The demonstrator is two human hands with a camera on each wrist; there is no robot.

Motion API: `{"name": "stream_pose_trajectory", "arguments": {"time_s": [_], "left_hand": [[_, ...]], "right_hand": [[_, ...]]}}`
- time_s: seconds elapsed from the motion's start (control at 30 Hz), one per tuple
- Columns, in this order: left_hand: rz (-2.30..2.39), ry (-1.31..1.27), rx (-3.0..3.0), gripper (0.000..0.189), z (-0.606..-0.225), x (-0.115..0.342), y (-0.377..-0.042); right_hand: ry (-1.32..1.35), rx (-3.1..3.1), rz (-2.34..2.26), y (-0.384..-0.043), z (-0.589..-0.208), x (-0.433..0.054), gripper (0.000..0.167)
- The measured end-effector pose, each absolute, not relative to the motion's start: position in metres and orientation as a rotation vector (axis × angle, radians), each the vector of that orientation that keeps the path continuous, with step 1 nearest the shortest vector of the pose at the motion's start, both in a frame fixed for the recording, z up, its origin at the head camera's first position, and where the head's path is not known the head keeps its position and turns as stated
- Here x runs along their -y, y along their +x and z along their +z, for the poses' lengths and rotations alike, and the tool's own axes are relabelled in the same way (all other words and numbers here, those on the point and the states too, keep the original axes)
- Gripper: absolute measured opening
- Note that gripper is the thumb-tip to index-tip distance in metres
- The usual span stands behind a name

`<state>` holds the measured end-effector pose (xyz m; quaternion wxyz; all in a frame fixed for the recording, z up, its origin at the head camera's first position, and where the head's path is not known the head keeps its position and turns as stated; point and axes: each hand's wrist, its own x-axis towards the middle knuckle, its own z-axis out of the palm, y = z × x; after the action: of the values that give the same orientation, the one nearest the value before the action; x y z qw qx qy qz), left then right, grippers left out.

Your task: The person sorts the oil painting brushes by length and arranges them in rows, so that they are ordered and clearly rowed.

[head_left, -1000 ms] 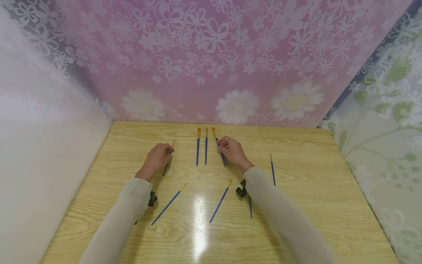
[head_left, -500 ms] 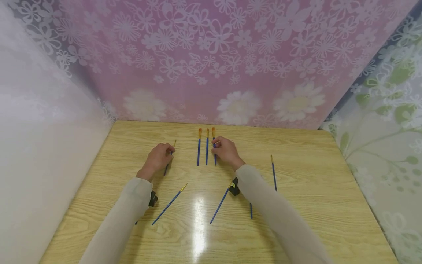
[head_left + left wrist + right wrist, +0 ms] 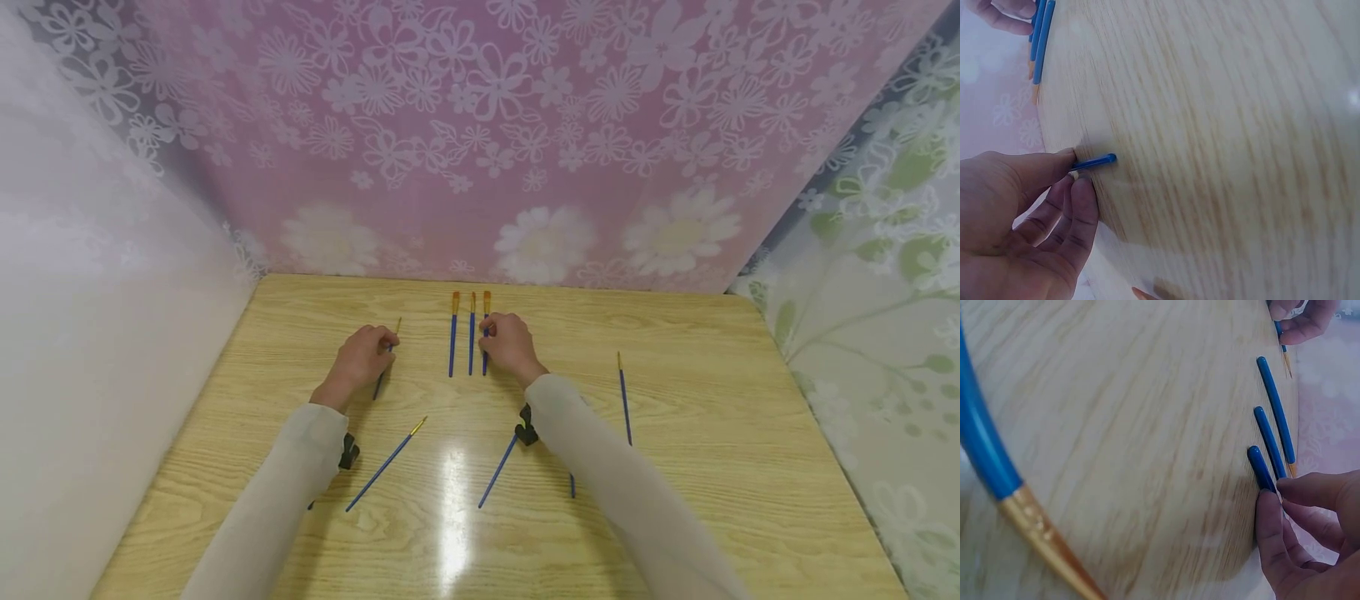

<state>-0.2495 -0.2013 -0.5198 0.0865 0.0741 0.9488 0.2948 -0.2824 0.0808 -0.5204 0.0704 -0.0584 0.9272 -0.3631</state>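
Observation:
My right hand (image 3: 512, 342) pinches a blue-handled flat paintbrush (image 3: 487, 302) by its handle, bristles pointing away from me. Just left of it, two more paintbrushes lie parallel: a thin middle one (image 3: 472, 333) and a flat one (image 3: 453, 337). In the right wrist view, thumb and fingertips (image 3: 1267, 503) meet at the handle of the nearest brush (image 3: 1261, 467). My left hand (image 3: 360, 360) pinches a fine-tipped paintbrush (image 3: 378, 383), slanted, at the left. The left wrist view shows its blue handle end (image 3: 1102, 162) poking out past the thumb.
On the wooden table (image 3: 420, 550) lie more brushes: one slanted at front left (image 3: 386, 464), one under the right wrist camera (image 3: 498, 473), and one at right (image 3: 624, 396). Others are partly hidden beneath my sleeves. A pink floral curtain (image 3: 450, 167) borders the back edge.
My right hand has moved left with its flat brush, which has turned from slanted to nearly parallel with the other two. The left hand has stayed in place.

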Motion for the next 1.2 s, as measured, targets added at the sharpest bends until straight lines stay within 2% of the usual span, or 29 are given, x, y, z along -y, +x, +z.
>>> {"name": "stream_pose_trajectory", "arguments": {"time_s": [0.47,1.2], "left_hand": [[0.871,0.185,-2.824,0.029,-0.523,0.201,-0.250],[0.889,0.250,-2.830,0.030,-0.524,0.202,-0.252]], "right_hand": [[-0.116,-2.742,-1.192,-0.270,-0.518,-0.104,0.028],[-0.129,-2.908,-1.089,-0.215,-0.507,-0.242,0.030]]}}
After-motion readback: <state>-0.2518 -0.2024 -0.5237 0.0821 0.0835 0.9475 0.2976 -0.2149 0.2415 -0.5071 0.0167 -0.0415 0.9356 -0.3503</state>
